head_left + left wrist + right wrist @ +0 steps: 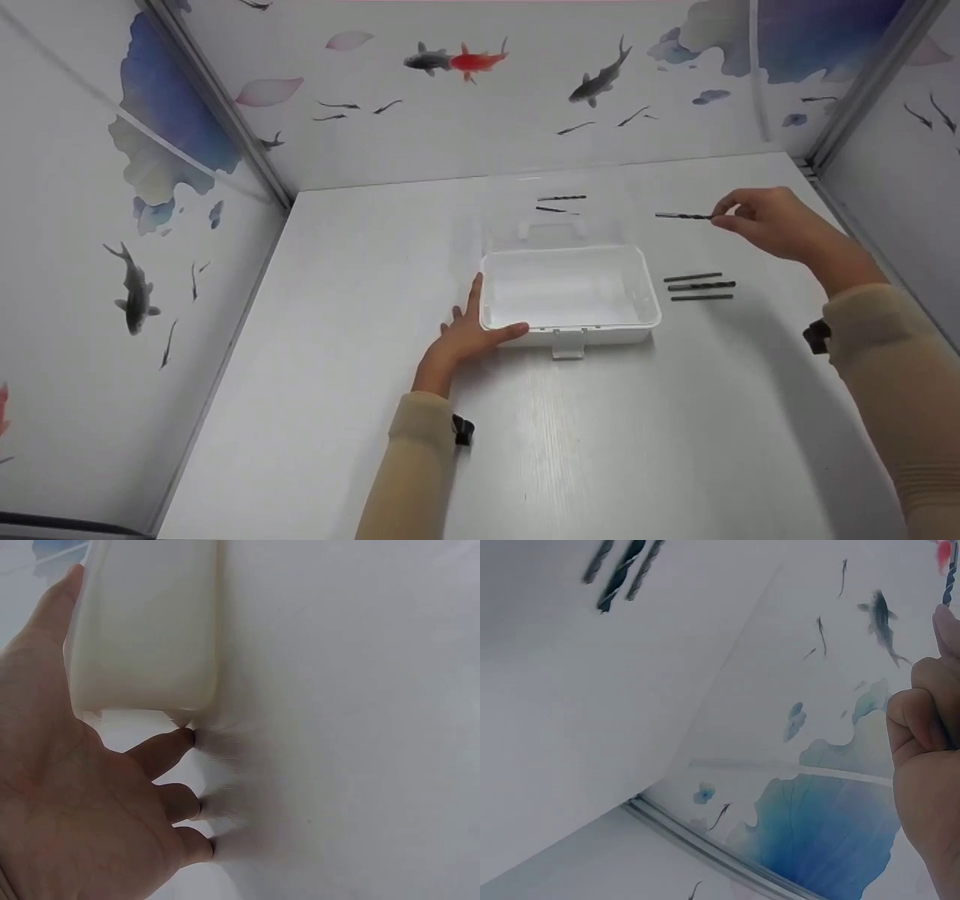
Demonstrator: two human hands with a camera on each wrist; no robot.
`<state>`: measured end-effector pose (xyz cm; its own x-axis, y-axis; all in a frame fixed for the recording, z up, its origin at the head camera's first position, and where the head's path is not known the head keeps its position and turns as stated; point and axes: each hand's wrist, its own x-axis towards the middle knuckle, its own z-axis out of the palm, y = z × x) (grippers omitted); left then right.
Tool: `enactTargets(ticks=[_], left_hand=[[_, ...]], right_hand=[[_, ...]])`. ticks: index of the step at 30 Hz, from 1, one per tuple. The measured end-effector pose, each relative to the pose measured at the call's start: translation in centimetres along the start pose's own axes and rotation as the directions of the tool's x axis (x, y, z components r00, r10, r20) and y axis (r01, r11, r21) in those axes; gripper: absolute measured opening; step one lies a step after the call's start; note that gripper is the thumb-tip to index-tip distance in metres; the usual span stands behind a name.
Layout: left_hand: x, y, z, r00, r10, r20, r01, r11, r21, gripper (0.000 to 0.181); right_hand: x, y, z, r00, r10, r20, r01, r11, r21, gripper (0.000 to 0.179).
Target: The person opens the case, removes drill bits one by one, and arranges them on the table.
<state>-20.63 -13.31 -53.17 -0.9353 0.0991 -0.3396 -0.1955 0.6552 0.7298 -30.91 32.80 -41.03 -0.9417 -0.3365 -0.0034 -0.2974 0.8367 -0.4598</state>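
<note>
A white plastic box (568, 336) stands on the table with its clear lid (517, 237) swung back. My left hand (466, 337) rests around its front left corner, thumb along the front rim and index finger by the left side. Spread fingers (161, 754) touch the tabletop beside the box wall in the left wrist view. To the right of the box and above the table, my right hand (766, 221) pinches a drill bit (682, 216) by one end between thumb and fingers; its other end points left. In the right wrist view, part of that drill bit (950, 581) shows past the fingertips.
Three drill bits (701, 286) lie side by side right of the box. Two thin bits (561, 198) overlap the clear lid in the head view. White panels (525, 135) printed with fish and leaves stand at the back and sides of the white table (360, 300).
</note>
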Motion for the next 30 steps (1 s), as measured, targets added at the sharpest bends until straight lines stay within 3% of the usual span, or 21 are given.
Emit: enactTargets(ticks=[8, 18, 30], left_hand=[[-0.1, -0.3, 0.1, 1.000, -0.002, -0.001, 0.002, 1.000, 0.003, 0.134], [0.2, -0.2, 0.2, 1.000, 0.007, 0.001, -0.007, 1.000, -0.008, 0.134], [0.1, -0.2, 0.0, 1.000, 0.004, -0.005, -0.005, 1.000, -0.007, 0.134]], right_hand=[[-2.0, 2.7, 2.2, 1.000, -0.003, 0.031, 0.004, 1.000, -0.010, 0.021], [-3.5, 5.3, 4.5, 0.996, 0.020, 0.088, -0.020, 1.000, 0.003, 0.023], [-4.7, 6.8, 6.5, 0.987, 0.052, 0.152, -0.054, 0.999, 0.007, 0.023]])
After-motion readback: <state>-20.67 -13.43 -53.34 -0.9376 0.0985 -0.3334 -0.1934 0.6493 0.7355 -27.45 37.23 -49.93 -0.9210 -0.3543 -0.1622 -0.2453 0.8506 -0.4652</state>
